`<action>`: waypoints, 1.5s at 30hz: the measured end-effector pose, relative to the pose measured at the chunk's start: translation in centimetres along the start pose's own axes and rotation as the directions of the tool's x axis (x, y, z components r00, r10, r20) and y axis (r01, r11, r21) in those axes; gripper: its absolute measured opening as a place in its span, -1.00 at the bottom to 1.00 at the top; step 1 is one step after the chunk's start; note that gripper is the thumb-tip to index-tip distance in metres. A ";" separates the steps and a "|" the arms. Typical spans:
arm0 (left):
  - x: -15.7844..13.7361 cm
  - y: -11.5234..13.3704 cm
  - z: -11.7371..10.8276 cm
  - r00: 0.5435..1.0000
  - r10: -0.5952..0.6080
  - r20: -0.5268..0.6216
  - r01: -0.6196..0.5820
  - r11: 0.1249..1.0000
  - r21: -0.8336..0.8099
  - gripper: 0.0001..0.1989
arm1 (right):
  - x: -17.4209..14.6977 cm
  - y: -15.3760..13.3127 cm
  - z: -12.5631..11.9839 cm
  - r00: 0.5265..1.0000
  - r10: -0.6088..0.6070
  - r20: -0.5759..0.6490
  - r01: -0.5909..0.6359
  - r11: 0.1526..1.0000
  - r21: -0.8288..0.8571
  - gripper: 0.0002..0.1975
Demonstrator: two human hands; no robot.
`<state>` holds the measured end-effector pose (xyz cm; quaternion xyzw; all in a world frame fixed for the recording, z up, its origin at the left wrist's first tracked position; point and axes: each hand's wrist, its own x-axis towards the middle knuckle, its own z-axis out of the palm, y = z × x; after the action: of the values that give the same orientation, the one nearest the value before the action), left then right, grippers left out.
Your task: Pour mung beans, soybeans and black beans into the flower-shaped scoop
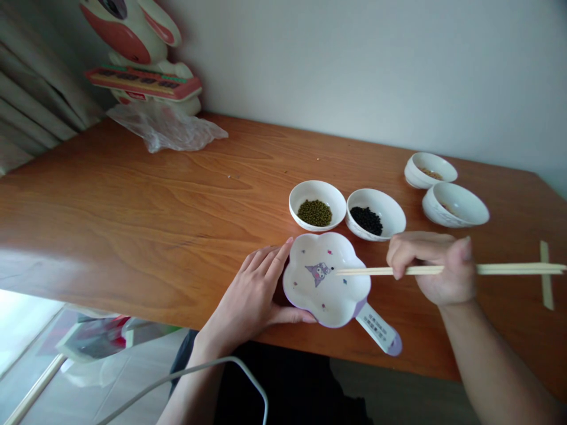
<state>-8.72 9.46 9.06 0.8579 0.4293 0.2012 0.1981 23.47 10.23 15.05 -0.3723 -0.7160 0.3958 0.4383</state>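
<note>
The person sits at the near edge of a wooden table [133, 195]. The left hand [254, 289] lies flat with fingers spread, cupping the left rim of a flower-shaped white dish [325, 295] that carries a small cartoon figure and a lilac handle pointing near and right. The right hand [432, 262] is closed around a pair of pale chopsticks [509, 269], held level, their tips reaching left over the dish's middle. Just beyond the dish stand two white bowls side by side, nearly touching: a bowl of green beans [317, 204] on the left and a bowl of black beans [375, 213] on the right. Farther right sit two more white bowls [455, 204]; what they hold is too faint to make out, perhaps a few pale grains. At the far left corner a toy figure [137, 53] stands on crumpled clear plastic [166, 130]. A thin pale strip [546, 274] lies at the right edge
</note>
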 end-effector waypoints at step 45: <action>0.0 0.0 0.0 1.000 -0.004 0.008 0.004 1.000 -0.003 0.27 | -0.7 -1.5 -1.9 0.981 0.156 0.112 -0.125 0.962 -0.242 -0.12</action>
<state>-8.69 9.47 9.03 0.8574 0.4300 0.1981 0.2015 25.17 9.50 16.70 -0.4446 -0.7565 0.3623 0.3144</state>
